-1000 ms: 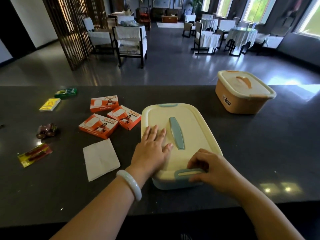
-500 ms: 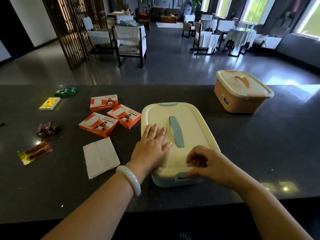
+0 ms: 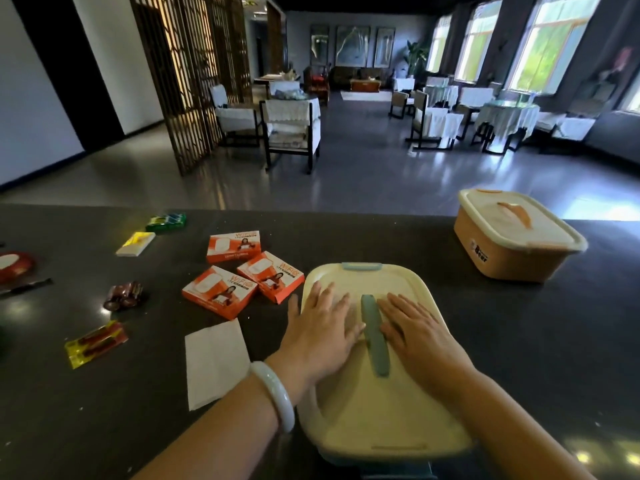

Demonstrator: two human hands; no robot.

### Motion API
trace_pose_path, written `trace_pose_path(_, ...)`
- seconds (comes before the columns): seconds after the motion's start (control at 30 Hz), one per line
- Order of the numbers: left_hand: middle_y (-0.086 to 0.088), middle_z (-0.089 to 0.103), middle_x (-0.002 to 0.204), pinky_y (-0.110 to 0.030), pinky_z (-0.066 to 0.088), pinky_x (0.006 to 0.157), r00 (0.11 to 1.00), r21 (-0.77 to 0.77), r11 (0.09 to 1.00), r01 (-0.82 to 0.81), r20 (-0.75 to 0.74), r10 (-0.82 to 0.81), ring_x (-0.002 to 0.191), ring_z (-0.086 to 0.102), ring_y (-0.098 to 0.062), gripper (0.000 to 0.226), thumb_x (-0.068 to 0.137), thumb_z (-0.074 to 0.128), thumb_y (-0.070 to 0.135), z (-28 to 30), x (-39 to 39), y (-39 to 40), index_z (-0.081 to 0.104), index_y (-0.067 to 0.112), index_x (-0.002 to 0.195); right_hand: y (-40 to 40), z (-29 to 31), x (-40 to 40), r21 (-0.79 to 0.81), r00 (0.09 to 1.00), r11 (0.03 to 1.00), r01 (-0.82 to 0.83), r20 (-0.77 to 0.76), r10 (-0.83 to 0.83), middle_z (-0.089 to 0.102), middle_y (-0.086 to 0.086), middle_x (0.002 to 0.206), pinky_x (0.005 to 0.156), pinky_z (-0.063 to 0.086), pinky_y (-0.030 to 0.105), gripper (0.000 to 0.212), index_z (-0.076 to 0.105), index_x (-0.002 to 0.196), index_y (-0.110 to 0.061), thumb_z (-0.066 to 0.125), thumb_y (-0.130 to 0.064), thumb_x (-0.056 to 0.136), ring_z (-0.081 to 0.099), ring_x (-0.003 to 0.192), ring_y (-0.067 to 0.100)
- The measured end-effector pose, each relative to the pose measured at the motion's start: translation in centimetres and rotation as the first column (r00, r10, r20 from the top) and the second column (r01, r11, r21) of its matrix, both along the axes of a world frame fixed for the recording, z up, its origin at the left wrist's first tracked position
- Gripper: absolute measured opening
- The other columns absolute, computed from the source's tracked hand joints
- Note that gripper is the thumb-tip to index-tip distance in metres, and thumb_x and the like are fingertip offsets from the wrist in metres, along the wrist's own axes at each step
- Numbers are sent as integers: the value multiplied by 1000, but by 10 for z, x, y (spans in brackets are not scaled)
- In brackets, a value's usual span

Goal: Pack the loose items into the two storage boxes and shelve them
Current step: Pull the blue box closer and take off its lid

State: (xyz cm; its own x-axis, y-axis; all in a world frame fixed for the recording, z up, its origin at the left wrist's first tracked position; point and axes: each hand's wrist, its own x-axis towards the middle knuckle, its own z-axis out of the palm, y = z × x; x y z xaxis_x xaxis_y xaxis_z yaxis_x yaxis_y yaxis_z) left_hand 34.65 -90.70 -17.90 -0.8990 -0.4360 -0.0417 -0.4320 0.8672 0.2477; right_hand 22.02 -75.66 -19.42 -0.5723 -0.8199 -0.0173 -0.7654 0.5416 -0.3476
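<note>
A cream-lidded storage box with a blue handle [image 3: 375, 403] sits at the near edge of the dark counter [image 3: 519, 341]. My left hand [image 3: 320, 330] lies flat on its lid left of the handle, and my right hand [image 3: 419, 332] lies flat on the right side. An orange storage box with a cream lid [image 3: 516, 235] stands shut at the far right. Three orange WiFi cartons [image 3: 242, 271] lie left of the cream box, with a white napkin [image 3: 214, 362] in front of them.
Farther left lie a yellow-and-red packet [image 3: 95, 342], dark batteries [image 3: 124, 296], a yellow packet [image 3: 135, 243], a green packet [image 3: 166, 221] and a red round thing [image 3: 14, 266] at the frame edge. Beyond the counter is a room with chairs and tables.
My right hand left the near blue latch and now lies flat on the lid beside the handle. My left hand slid farther up the lid. The view tilted upward.
</note>
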Motion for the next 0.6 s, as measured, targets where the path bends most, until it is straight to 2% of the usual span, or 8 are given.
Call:
trace_pose_path(0.1, 1, -4, 163, -59, -2, 117, 999, -21, 1000, -7, 50, 8, 148, -12, -24, 63, 98, 20, 59, -4, -22, -17, 10, 31, 154, -7, 7, -6, 15, 1000, 1000, 15, -17, -14, 19, -16, 156, 119, 6, 33, 50, 25, 147, -37, 29, -50, 99, 12, 145, 6)
trace_pose_path(0.2, 0, -9, 163, -59, 0, 117, 996, -27, 999, -29, 86, 31, 148, -14, -26, 65, 96, 11, 64, -14, -30, -20, 2, 33, 153, -26, 20, -28, -31, 999, 1000, -5, -41, 4, 40, -10, 143, 113, 23, 32, 44, 45, 138, -30, 44, -46, 97, 33, 135, 12)
trace_pose_path(0.3, 4, -17, 161, -57, 3, 118, 995, 36, 999, -12, 94, 9, 147, -19, -23, 67, 95, 10, 66, -17, -29, -21, -8, 35, 152, -53, 28, -57, -72, 1000, 997, 15, -11, -15, 39, -5, 144, 111, 29, 36, 56, 41, 141, -26, 57, -45, 91, 31, 134, 18)
trace_pose_path(0.37, 7, -20, 160, -56, 4, 118, 996, 54, 998, -12, 92, 7, 146, -22, -21, 67, 95, 11, 66, -16, -28, -21, -10, 36, 152, -72, 27, -72, -20, 999, 999, 35, 14, -35, 34, -4, 150, 115, 25, 43, 63, 34, 146, -28, 57, -47, 90, 24, 139, 21)
trace_pose_path(0.43, 9, -21, 159, -56, 4, 118, 996, 71, 997, -12, 86, 6, 145, -23, -20, 67, 95, 11, 66, -15, -27, -21, -10, 38, 151, -88, 23, -83, 58, 998, 997, 51, 45, -53, 38, -2, 148, 114, 25, 46, 61, 35, 145, -30, 53, -51, 91, 30, 138, 23)
trace_pose_path(0.47, 9, -21, 159, -55, 4, 118, 997, 77, 997, -10, 83, 4, 145, -24, -19, 66, 95, 11, 65, -16, -27, -20, -10, 38, 151, -93, 21, -88, 59, 995, 996, 60, 80, -65, 46, -1, 143, 111, 30, 44, 55, 40, 141, -31, 51, -52, 92, 40, 131, 22)
trace_pose_path(0.53, 10, -21, 159, -56, 6, 117, 997, 78, 997, -10, 74, 4, 145, -24, -19, 66, 95, 12, 66, -17, -28, -20, -10, 39, 151, -98, 19, -93, -3, 983, 996, 88, 165, -86, 62, -3, 121, 93, 46, 36, 37, 55, 124, -34, 51, -52, 92, 57, 104, 14)
trace_pose_path(0.6, 10, -20, 159, -56, 7, 117, 998, 70, 997, -15, 68, 11, 145, -24, -19, 66, 95, 12, 66, -19, -28, -21, -10, 39, 151, -98, 18, -95, -48, 975, 994, 97, 206, -85, 65, -8, 99, 77, 51, 29, 27, 61, 110, -35, 51, -53, 92, 61, 86, 9)
